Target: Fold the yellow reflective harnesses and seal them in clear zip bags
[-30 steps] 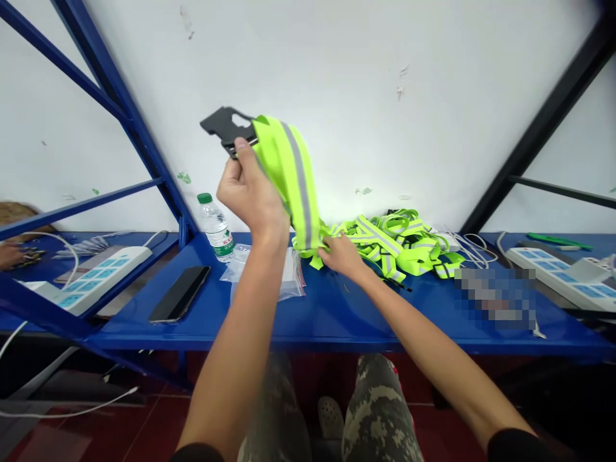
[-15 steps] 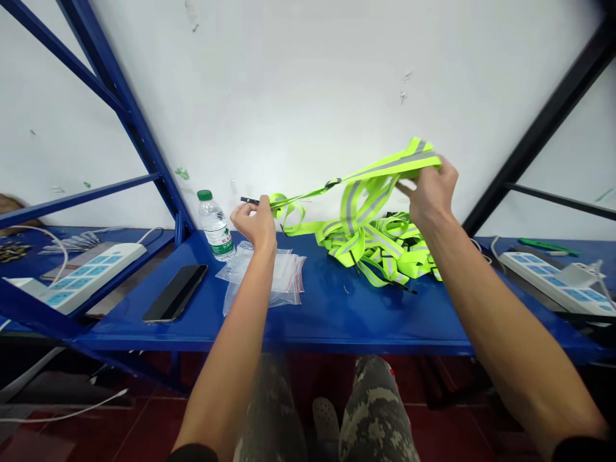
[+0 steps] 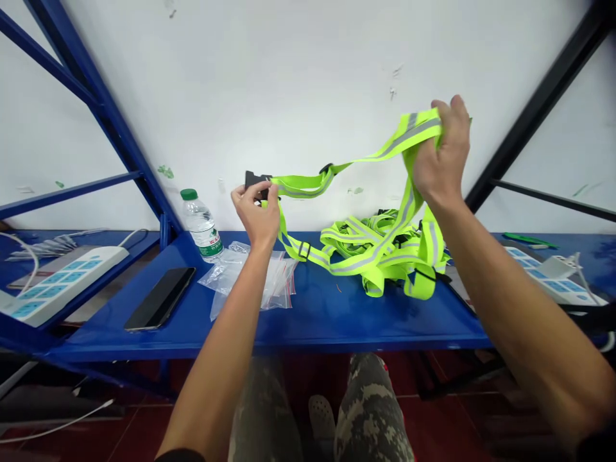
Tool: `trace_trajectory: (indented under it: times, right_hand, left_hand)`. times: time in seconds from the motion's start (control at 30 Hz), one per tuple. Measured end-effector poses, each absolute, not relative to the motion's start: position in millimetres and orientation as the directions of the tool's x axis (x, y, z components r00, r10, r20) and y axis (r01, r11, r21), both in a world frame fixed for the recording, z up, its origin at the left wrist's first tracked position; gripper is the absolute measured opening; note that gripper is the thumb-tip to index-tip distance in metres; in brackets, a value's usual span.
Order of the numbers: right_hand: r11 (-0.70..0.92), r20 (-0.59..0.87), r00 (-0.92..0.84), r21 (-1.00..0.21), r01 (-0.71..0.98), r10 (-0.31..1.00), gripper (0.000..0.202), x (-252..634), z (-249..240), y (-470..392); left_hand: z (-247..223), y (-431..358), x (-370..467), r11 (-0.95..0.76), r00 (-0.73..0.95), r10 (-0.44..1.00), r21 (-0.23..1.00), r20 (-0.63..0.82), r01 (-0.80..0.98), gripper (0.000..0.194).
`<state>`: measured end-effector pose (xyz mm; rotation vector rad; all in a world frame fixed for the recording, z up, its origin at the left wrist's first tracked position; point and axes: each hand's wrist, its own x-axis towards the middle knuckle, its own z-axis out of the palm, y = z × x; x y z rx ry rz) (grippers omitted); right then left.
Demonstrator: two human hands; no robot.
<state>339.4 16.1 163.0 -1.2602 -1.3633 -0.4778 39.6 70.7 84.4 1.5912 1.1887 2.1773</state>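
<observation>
My left hand (image 3: 260,210) is closed on a black plastic buckle (image 3: 257,182) at the end of a neon-yellow reflective strap (image 3: 370,255) with a grey stripe. My right hand (image 3: 443,151) is raised higher and grips folded lengths of the same strap harness. Between the hands one band runs across with a black slider (image 3: 326,169) on it; a lower band with another slider (image 3: 304,250) droops toward the table. Beneath and behind the hanging loops lies a tangled pile of the same neon straps (image 3: 353,231), partly covered by them.
Clear zip bags (image 3: 226,273) lie on the blue table (image 3: 308,327) beside a water bottle (image 3: 202,224) with a green cap. A black phone (image 3: 161,298) lies at the left. Power strips (image 3: 72,282) flank both sides, along with blue rack posts (image 3: 120,128).
My right hand has risen with its strap, pulling more of it off the pile. In my left hand the black buckle now shows more fully, and the strap loops hang wider apart.
</observation>
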Motion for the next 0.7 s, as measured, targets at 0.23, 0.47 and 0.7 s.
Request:
trace_trajectory:
  times: [0.23,0.47,0.7]
  right_hand:
    - [0.119,0.846,0.128,-0.22,0.968,0.518,0.068,346.0,149.3,-2.0]
    - [0.004,0.886,0.284,-0.307,0.952,0.367,0.076,380.9,112.0,4.7]
    - [0.102,0.361,0.113,-0.527,0.843,0.926,0.062,406.5,51.8,4.6]
  left_hand:
    - [93.2,73.9,16.3,-0.655,-0.616,0.382,0.672,0.689,0.346,0.043]
    - [105.2,93.7,5.8,-0.648,-0.633,0.376,0.68,0.677,0.343,0.058]
    - [88.8,85.3,25.4,-0.672,-0.554,0.387,0.637,0.737,0.378,0.049]
